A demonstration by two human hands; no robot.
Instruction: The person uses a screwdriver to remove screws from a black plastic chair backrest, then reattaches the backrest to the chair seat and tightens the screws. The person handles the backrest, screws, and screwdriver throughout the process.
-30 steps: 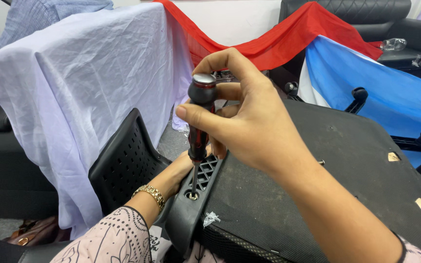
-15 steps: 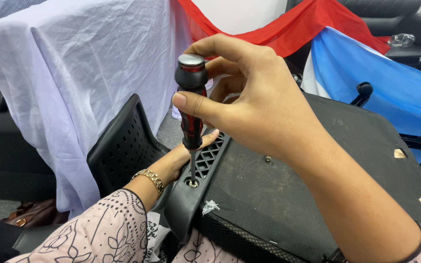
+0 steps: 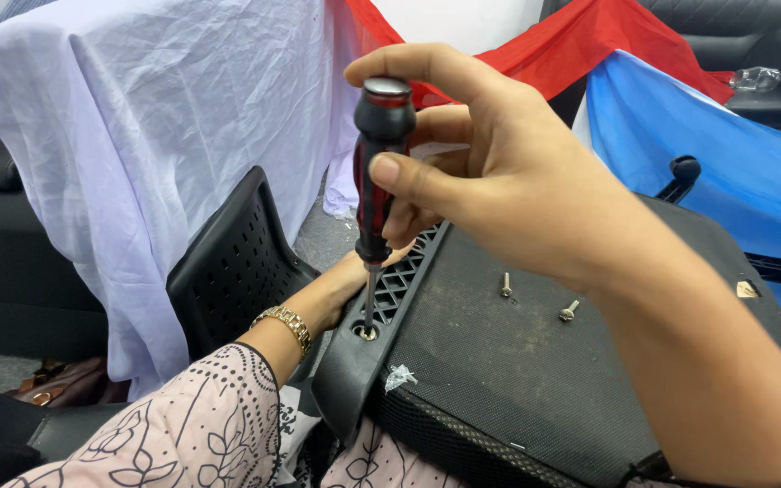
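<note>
The right hand (image 3: 517, 190) is closed around a screwdriver (image 3: 377, 176) — glossy red-and-black handle, thin steel shaft standing upright in a round hole of the black plastic chair frame (image 3: 354, 361). The left hand (image 3: 354, 276), mostly hidden behind that frame, presses its far side; its grip cannot be told. Two loose screws (image 3: 535, 298) lie on the coarse black fabric panel (image 3: 535, 361) beside the frame — a torn white sticker (image 3: 398, 378) at its edge.
</note>
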